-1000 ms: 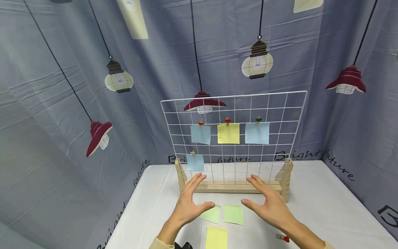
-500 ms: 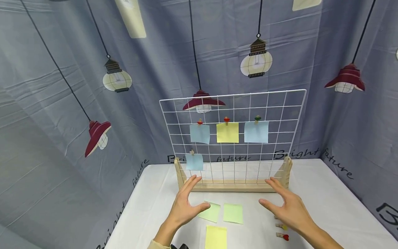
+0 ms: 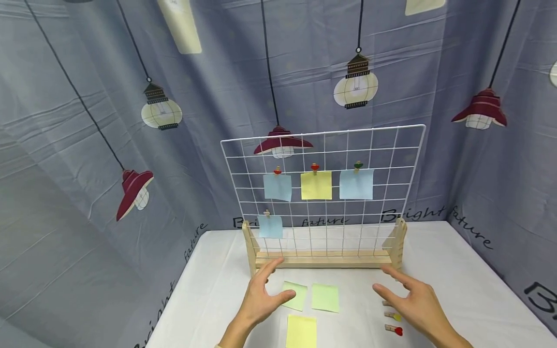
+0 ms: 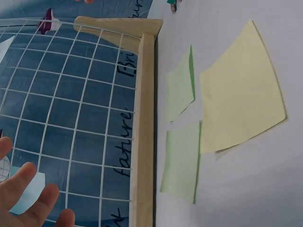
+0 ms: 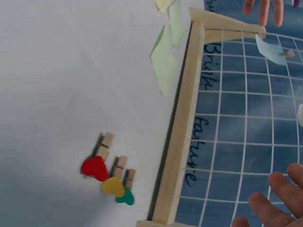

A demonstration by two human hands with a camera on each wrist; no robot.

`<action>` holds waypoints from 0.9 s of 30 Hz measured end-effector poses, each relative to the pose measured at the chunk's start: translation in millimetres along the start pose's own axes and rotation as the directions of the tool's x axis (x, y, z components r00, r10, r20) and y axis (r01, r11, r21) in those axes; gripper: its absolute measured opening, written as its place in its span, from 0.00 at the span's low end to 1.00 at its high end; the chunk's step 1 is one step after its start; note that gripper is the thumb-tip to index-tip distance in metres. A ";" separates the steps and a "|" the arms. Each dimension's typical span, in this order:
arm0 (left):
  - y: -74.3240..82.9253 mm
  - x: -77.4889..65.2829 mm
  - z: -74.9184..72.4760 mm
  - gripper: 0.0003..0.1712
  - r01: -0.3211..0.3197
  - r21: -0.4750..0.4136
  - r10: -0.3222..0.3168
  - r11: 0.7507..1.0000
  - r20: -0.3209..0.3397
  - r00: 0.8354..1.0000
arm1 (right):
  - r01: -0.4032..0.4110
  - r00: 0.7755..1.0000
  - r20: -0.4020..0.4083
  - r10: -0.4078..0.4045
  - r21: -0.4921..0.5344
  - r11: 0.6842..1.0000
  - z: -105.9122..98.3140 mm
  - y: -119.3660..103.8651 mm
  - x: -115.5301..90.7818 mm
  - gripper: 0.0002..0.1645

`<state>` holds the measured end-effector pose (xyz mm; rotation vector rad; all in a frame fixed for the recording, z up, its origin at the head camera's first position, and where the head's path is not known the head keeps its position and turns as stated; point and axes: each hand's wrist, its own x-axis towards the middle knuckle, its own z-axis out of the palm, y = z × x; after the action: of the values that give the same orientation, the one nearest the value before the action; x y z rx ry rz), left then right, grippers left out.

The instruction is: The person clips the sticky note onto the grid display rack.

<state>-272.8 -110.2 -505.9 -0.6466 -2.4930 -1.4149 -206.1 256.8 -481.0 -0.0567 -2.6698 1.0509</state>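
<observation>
My left hand (image 3: 261, 300) hovers with fingers spread in front of the rack's wooden base (image 3: 322, 261), its thumb overlapping one light green sticky note (image 3: 298, 293). Another green note (image 3: 325, 297) and a yellow note (image 3: 301, 332) lie to its right on the table. Holding nothing, my right hand (image 3: 415, 302) is above the table at the right, fingers extended and thumb apart. Beside it lie small wooden clothespins with a red heart (image 5: 94, 168), a yellow heart (image 5: 112, 187) and a green heart (image 5: 125, 196); in the head view this hand partly covers the farthest.
A white wire grid stands upright in the wooden base at the back. Clipped on it are a yellow note (image 3: 316, 186) and blue notes, one at upper right (image 3: 356, 184), one at upper left (image 3: 277, 187), one lower left (image 3: 270, 227). A patterned curtain (image 3: 196, 145) surrounds the white table.
My right hand has moved right and a little nearer, away from my left hand, uncovering more clothespins. The left hand has dropped slightly. The notes and rack stay where they were.
</observation>
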 end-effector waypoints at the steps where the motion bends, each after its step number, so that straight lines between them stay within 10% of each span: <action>1: -1.0 -1.5 1.3 0.44 0.009 0.000 -0.009 1.000 0.000 1.000 | -0.009 1.000 0.002 0.009 0.005 1.000 0.2 1.3 -1.8 0.42; 27: -48.2 -33.2 41.0 0.32 0.118 -0.057 -0.112 0.991 0.102 0.988 | -0.204 0.977 0.062 0.202 0.033 0.978 -0.9 11.7 -13.1 0.48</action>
<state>-264.4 -105.8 -576.7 -0.6065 -2.6096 -1.5430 -194.0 264.3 -491.4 -0.3015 -2.7398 1.1821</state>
